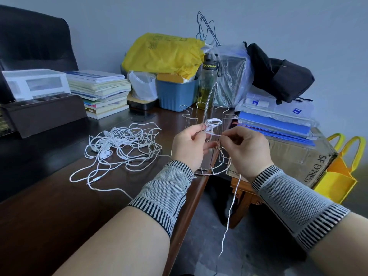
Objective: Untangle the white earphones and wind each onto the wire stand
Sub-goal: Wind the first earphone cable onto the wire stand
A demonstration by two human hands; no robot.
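A metal wire stand (pixel 208 114) with upright hooked arms stands at the right edge of the dark wooden desk (pixel 59 196). Small loops of a white earphone cable (pixel 213 122) sit wound on one arm. My left hand (pixel 189 147) pinches that arm and cable just under the loops. My right hand (pixel 248 150) pinches the same cable beside it, and the loose tail (pixel 231 208) hangs down past the desk edge. A tangled heap of white earphones (pixel 121 148) lies on the desk to the left.
Behind the stand are a blue bin (pixel 177 94), a yellow bag (pixel 165 54), a dark bottle (pixel 208 80) and a plastic bag. Stacked books (pixel 99 90) and a brown organiser (pixel 43 114) stand at left. A cardboard box (pixel 294 156) with folders stands at right.
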